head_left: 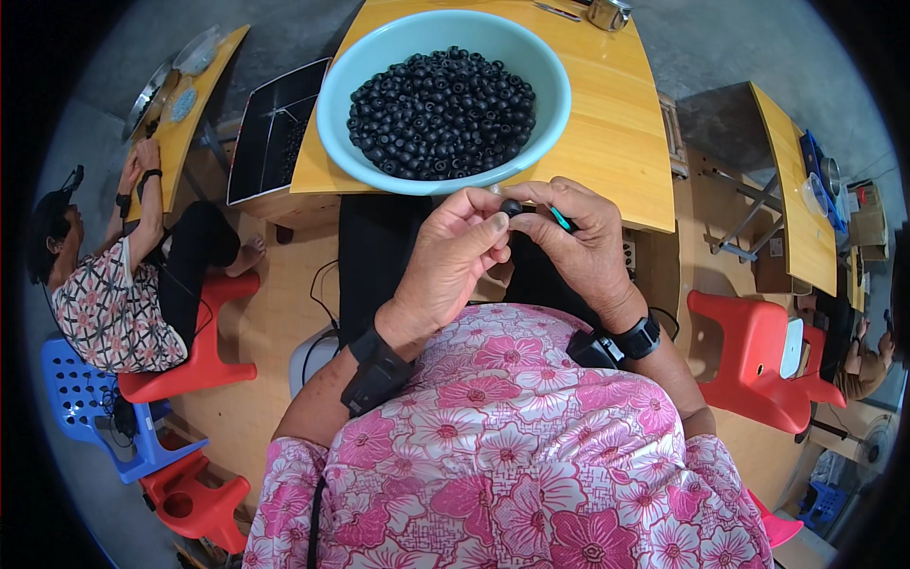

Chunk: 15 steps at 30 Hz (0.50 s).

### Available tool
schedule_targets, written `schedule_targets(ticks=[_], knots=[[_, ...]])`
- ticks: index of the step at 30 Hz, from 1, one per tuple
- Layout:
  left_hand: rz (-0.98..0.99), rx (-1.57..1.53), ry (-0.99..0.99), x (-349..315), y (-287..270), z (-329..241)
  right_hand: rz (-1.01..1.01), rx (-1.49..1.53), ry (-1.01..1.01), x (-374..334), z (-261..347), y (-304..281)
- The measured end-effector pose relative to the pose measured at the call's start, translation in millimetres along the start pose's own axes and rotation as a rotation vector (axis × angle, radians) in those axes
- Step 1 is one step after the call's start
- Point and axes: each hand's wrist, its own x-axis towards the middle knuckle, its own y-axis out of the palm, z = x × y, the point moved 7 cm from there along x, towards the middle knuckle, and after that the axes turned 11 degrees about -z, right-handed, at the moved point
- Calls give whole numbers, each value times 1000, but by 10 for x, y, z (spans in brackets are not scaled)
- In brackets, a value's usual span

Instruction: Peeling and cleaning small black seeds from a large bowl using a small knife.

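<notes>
My left hand (pixel 460 242) pinches a small black ring-shaped part (pixel 512 207) between thumb and fingertips, just past the near rim of a light-blue basin. My right hand (pixel 580 232) meets it from the other side, thumb and fingers closed round a slim tool with a green handle (pixel 560 219). The tool's working end is hidden by the fingers and the black part. The blue basin (pixel 332 123) stands on a yellow wooden table (pixel 616 142) and holds a heap of similar black parts (pixel 441 114). Both my wrists carry black strapped devices.
A black bin (pixel 270 133) stands left of the table. Metal tweezers (pixel 557 11) and a metal tin (pixel 609 13) lie at the far edge. A co-worker (pixel 123 284) sits on a red stool at the left. Red chairs (pixel 749 360) and another table (pixel 791 180) stand at the right.
</notes>
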Motion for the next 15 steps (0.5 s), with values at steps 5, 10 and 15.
schedule_targets(ticks=[5,10,15], knots=[[34,-44,-31,6,-5,6,52,47,29,13,-8,25],[11,-39,-160,-11,-10,35,90,64,49,16,5,27],[26,-33,-250,-14,-52,52,130,59,9,32,39,31]])
